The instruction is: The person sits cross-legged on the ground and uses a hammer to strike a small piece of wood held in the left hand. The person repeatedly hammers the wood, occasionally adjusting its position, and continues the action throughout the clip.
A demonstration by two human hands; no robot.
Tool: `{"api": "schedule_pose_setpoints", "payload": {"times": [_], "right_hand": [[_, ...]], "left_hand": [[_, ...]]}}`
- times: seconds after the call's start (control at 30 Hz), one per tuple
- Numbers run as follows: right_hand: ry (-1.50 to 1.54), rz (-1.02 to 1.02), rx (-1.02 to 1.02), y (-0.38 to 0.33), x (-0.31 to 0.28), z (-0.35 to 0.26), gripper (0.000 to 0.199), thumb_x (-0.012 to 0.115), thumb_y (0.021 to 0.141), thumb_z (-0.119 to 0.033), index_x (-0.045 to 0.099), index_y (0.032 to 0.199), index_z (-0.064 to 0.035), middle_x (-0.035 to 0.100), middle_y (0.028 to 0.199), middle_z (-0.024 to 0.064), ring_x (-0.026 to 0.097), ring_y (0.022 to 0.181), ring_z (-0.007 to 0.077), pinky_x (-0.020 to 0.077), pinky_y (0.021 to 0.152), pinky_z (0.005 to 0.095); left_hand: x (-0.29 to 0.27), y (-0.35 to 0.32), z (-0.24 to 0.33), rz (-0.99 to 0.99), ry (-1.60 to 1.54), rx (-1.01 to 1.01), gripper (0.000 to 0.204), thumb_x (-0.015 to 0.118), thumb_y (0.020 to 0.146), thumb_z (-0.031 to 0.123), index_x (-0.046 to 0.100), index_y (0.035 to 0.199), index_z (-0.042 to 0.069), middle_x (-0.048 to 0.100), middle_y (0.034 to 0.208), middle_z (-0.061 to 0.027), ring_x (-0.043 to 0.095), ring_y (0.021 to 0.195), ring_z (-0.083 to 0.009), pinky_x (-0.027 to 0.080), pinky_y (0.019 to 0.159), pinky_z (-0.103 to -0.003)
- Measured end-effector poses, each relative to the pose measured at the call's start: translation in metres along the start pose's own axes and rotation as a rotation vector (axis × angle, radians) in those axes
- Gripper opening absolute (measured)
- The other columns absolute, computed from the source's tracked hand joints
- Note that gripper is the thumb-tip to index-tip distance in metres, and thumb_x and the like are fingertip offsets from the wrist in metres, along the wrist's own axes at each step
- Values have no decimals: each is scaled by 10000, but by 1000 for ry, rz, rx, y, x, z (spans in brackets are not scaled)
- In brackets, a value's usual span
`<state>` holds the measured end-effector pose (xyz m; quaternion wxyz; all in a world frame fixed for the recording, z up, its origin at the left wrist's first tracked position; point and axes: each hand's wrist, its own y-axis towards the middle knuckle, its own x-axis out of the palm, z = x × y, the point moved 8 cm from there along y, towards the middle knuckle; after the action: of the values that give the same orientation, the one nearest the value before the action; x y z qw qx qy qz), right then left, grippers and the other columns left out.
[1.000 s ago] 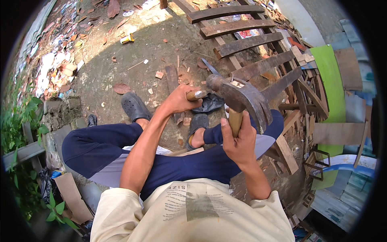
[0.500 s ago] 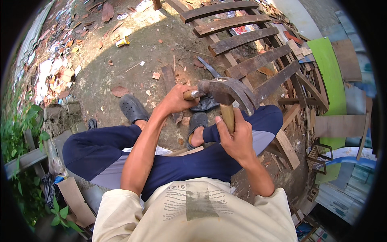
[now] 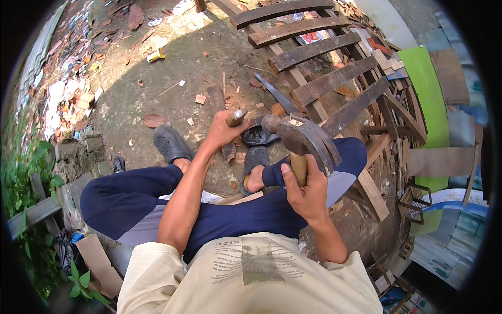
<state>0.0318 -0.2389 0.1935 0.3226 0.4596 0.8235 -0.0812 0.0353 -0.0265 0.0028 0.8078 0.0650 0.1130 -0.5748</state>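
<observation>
My right hand (image 3: pixel 307 191) grips a claw hammer (image 3: pixel 306 138) by its wooden handle, thumb along the near side. The dark steel head is up, its claw toward the right. A pale chip shows where the handle meets the top of the head. In my left hand (image 3: pixel 225 130) is a short wooden-handled tool (image 3: pixel 237 118) with a worn metallic-looking end tilted up; its other end is hidden by my fist. A gap separates this tool from the hammer head. Both hands are in front of my bent legs, above the ground.
A slatted wooden frame (image 3: pixel 314 60) extends from ahead to the right. A hand saw (image 3: pixel 275 92) lies beside it. Black plastic (image 3: pixel 259 136) sits beyond my clogs (image 3: pixel 172 144). Wood offcuts, leaves and litter are scattered about. A green panel (image 3: pixel 426 94) stands at right.
The hammer head has moved right and slightly down, away from the left-hand tool it was against. My left hand has shifted slightly left, and the tool's end now points more upward.
</observation>
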Motion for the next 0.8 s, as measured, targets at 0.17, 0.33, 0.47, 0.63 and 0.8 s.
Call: {"api": "schedule_pose_setpoints", "payload": {"times": [0.17,0.33,0.47,0.63,0.8], "right_hand": [[92,-17,327,-16,3,45,216,686,945,-162,601,1004,26,616,677,151,625,571,272,472,542,372],[110,-12,324,-20,8,56,227,667,977,-206,583,973,5,568,611,58,552,484,132,419,448,285],[104,-22,305,-23,12,62,235,656,993,-221,576,974,-1,556,594,18,533,455,77,404,410,246],[141,-4,408,-22,10,58,262,687,946,-233,600,958,14,612,671,152,609,563,263,470,548,379],[151,1,396,-20,11,55,265,688,947,-231,604,973,19,621,685,156,624,581,262,479,557,376]], "left_hand": [[-33,13,42,110,-105,42,302,763,854,221,600,703,16,512,571,-18,439,555,-82,393,517,-332],[-29,14,60,-4,-32,123,280,754,845,182,591,704,3,485,560,-37,420,547,-93,377,509,-338],[-17,10,46,-47,-61,109,262,760,825,146,591,707,-14,478,561,-57,420,552,-102,379,516,-339],[-9,10,51,-84,-36,162,210,769,805,121,631,727,-17,504,573,-63,430,555,-106,392,528,-339],[-8,9,59,-85,-67,200,185,768,799,123,655,738,-9,512,578,-63,441,554,-99,396,531,-335]]}}
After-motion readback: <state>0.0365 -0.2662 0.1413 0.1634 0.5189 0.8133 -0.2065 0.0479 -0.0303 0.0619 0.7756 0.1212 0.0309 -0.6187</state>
